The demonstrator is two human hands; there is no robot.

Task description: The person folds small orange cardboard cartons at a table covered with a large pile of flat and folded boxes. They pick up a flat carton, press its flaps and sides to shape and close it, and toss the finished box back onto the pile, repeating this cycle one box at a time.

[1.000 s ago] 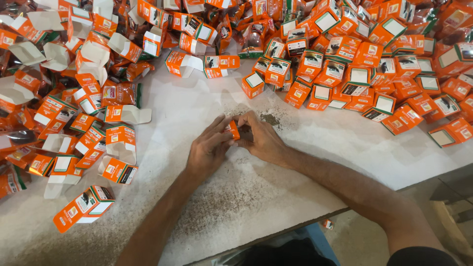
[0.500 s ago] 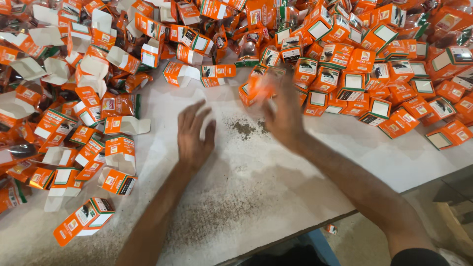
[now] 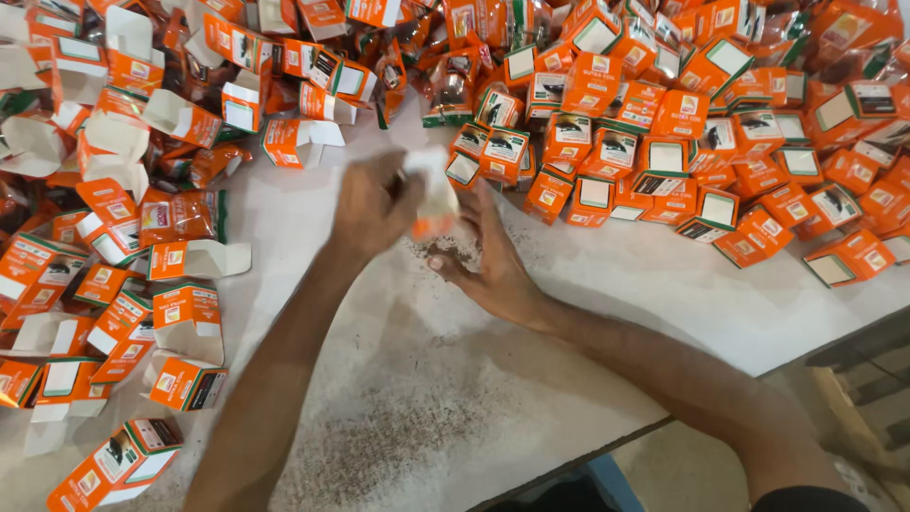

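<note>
orange-white cartons (image 3: 664, 142) heaped on table
</note>
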